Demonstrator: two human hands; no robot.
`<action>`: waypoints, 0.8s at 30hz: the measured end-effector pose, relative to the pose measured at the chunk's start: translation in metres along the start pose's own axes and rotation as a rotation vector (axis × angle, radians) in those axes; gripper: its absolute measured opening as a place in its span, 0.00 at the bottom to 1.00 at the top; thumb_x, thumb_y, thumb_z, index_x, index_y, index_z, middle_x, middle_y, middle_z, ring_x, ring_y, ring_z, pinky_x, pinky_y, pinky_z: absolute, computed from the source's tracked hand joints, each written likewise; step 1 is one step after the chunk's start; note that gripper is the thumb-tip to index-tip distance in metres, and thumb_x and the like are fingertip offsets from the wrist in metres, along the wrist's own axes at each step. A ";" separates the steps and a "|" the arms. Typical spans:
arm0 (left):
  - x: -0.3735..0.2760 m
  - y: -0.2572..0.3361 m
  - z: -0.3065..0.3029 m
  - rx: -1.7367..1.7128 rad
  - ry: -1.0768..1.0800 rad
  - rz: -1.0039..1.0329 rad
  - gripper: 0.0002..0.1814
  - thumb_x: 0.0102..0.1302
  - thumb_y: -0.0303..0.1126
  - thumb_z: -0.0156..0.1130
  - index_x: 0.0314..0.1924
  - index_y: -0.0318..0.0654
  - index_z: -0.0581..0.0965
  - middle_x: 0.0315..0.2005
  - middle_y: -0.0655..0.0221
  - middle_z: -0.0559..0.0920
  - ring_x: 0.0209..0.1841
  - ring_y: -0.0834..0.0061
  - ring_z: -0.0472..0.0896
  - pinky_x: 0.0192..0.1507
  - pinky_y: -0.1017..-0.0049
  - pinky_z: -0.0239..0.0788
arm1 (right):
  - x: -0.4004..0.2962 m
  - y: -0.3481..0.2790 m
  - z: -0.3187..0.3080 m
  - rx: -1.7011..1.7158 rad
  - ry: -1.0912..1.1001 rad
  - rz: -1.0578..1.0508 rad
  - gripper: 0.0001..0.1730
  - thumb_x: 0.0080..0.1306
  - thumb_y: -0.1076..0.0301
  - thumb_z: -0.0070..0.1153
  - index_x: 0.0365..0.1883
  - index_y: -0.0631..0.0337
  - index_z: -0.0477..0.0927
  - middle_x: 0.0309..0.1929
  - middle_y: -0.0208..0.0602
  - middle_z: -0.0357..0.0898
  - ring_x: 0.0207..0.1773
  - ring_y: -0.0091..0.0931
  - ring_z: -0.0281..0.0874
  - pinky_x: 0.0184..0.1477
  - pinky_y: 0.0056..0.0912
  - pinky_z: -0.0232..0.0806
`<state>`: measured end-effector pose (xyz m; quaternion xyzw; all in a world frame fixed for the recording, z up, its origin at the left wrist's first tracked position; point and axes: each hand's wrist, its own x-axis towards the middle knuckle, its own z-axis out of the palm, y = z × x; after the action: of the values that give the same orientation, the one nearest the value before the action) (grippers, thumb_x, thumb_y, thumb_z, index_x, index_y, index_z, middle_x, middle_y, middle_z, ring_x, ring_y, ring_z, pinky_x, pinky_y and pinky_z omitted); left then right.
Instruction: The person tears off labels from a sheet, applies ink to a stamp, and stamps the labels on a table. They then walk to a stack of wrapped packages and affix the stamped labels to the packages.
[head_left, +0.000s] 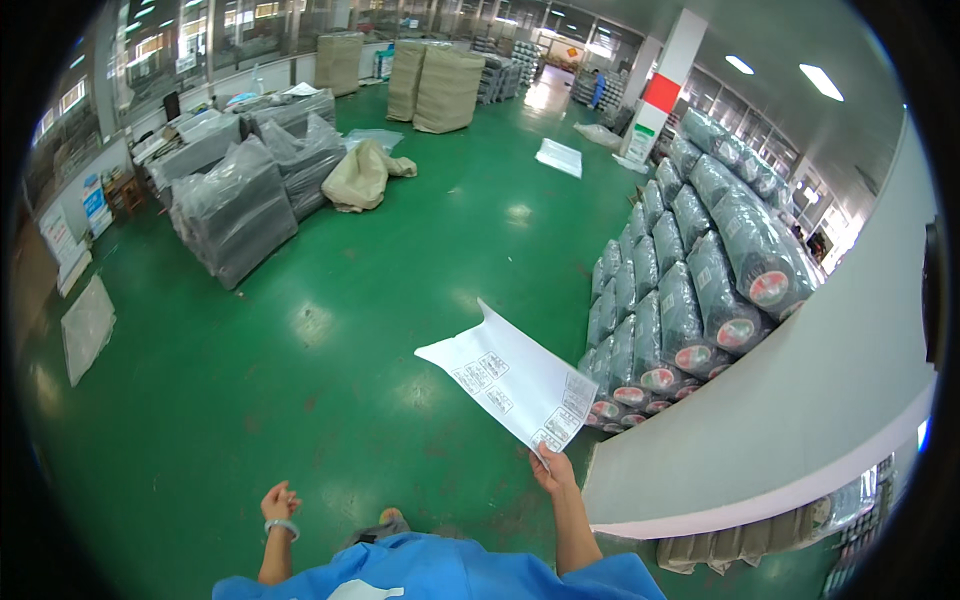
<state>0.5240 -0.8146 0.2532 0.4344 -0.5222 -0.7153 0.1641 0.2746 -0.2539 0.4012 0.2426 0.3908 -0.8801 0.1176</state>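
My right hand (551, 469) grips the lower corner of a large white paper sheet (517, 375) between thumb and fingers. The sheet bears printed label-like blocks and its far edge curls up. At the lower left, my left hand (280, 501) hangs over the floor, loosely curled with some fingers apart and nothing in it. A pale bangle (282, 529) circles that wrist. Below, a blue garment (450, 566) covers my body, and one foot (391, 515) shows on the green floor (360, 420).
Plastic-wrapped dark rolls (679, 300) are stacked at right beside a white wall (750, 427). Wrapped grey bundles (240, 210) and a beige sack (360, 176) stand at left. Farther off are tall beige bales (446, 90), a pillar (660, 94), a flat plastic-wrapped pack (559, 157) and a person (598, 88) in blue.
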 end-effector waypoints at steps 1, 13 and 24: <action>0.004 0.046 0.082 0.097 -0.045 0.011 0.12 0.74 0.26 0.52 0.54 0.35 0.76 0.29 0.62 0.83 0.25 0.75 0.82 0.22 0.81 0.70 | 0.014 -0.013 0.003 -0.024 0.011 0.001 0.16 0.67 0.76 0.59 0.53 0.59 0.74 0.46 0.32 0.80 0.47 0.27 0.80 0.48 0.30 0.77; 0.209 0.138 0.610 0.436 -0.573 0.211 0.16 0.78 0.39 0.46 0.41 0.37 0.78 0.16 0.71 0.75 0.15 0.81 0.72 0.19 0.75 0.65 | 0.330 -0.183 0.066 -0.038 0.106 -0.011 0.17 0.68 0.75 0.57 0.56 0.57 0.74 0.46 0.33 0.81 0.46 0.29 0.81 0.46 0.34 0.78; 0.381 0.124 0.743 0.429 -0.119 -0.080 0.13 0.76 0.31 0.48 0.32 0.35 0.74 0.14 0.68 0.74 0.13 0.78 0.72 0.13 0.74 0.64 | 0.674 -0.367 0.168 0.003 0.040 -0.043 0.16 0.70 0.74 0.54 0.56 0.59 0.74 0.48 0.35 0.81 0.45 0.31 0.82 0.44 0.31 0.79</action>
<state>-0.3093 -0.6776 0.2494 0.4369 -0.6535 -0.6180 0.0084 -0.5030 -0.1459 0.3795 0.2519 0.3967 -0.8780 0.0906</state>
